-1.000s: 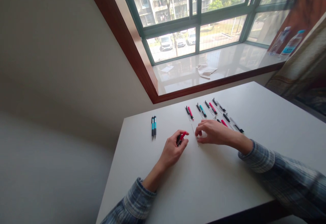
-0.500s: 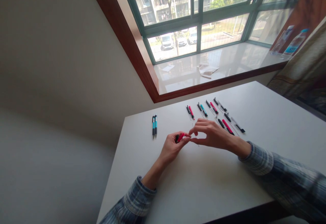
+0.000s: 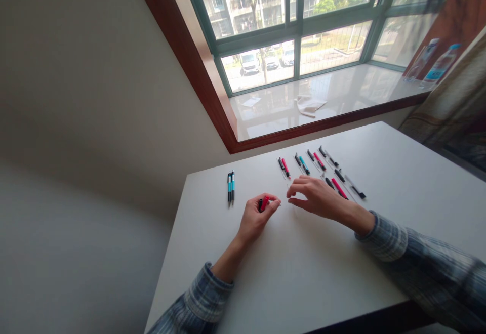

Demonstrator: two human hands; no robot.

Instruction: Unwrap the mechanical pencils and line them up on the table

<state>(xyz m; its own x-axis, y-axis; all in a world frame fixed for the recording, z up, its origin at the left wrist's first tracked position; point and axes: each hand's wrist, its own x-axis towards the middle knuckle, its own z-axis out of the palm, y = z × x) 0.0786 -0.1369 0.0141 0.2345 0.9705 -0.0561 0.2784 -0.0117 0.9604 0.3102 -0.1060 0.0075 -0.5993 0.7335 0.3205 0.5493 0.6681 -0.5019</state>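
Note:
My left hand (image 3: 255, 218) is closed around a red pen barrel (image 3: 265, 203) and a black pen part (image 3: 260, 205). Something small and pale shows at its thumb tip, too small to make out. To its right, my right hand (image 3: 317, 197) hovers low over the table with thumb and fingers apart and nothing visible between them. A thin pen refill (image 3: 287, 186) lies partly hidden behind its fingertips. Just beyond that hand are a red pen barrel (image 3: 339, 188) and a black pen part (image 3: 329, 182), partly covered by it.
Two blue-and-black pens (image 3: 231, 188) lie side by side on the white table (image 3: 304, 273). Taken-apart pens lie in groups at the back, among them a red barrel (image 3: 285, 167), a teal barrel (image 3: 304, 165) and a clear barrel (image 3: 355, 187). A windowsill (image 3: 273, 116) borders the table.
My hands have drawn apart: the left moved slightly left with the red barrel, and the right let go near the left fingertips and opened its fingers.

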